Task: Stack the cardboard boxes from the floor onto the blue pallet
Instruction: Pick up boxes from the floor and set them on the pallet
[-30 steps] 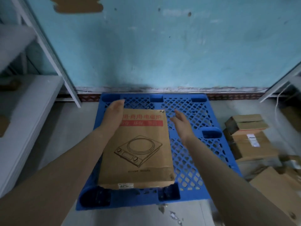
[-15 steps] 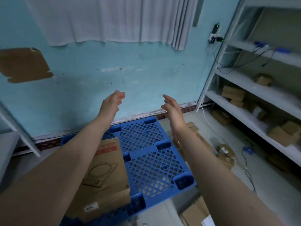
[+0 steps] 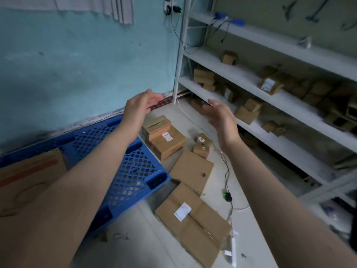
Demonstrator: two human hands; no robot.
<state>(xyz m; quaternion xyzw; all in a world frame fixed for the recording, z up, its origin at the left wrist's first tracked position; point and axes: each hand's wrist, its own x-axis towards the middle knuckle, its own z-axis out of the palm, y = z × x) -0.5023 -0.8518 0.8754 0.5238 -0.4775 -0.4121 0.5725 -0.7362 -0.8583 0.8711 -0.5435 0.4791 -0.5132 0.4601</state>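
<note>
Both hands empty, raised in front of the chest. Left hand point(image 3: 142, 105) and right hand point(image 3: 222, 118) face each other palm to palm, fingers loosely spread and slightly curled, gripping nothing. Looks like a ready pose for taking a box by its two sides.

Pallet point(image 3: 133, 171) lies on the floor against the blue wall, at left. One flat box point(image 3: 32, 171) with a red stripe already lies on it, at its left part, mostly hidden by the left forearm. Rest of the pallet is bare, so plenty of room.

Boxes still on the floor point(image 3: 255, 215), right of the pallet: a big box point(image 3: 193, 223) with a white label nearest, a flat box point(image 3: 192, 171) with a hole behind it, a labelled stack point(image 3: 166, 138) just beside the pallet's far corner, and two small boxes point(image 3: 201, 145) near it. A black cable point(image 3: 227, 171) runs between them; could snag.

Shelves point(image 3: 270, 97) at right hold more small boxes, likely not part of the task.

Judgement: early in the task, one box placed, next pick probably from the floor pile.
</note>
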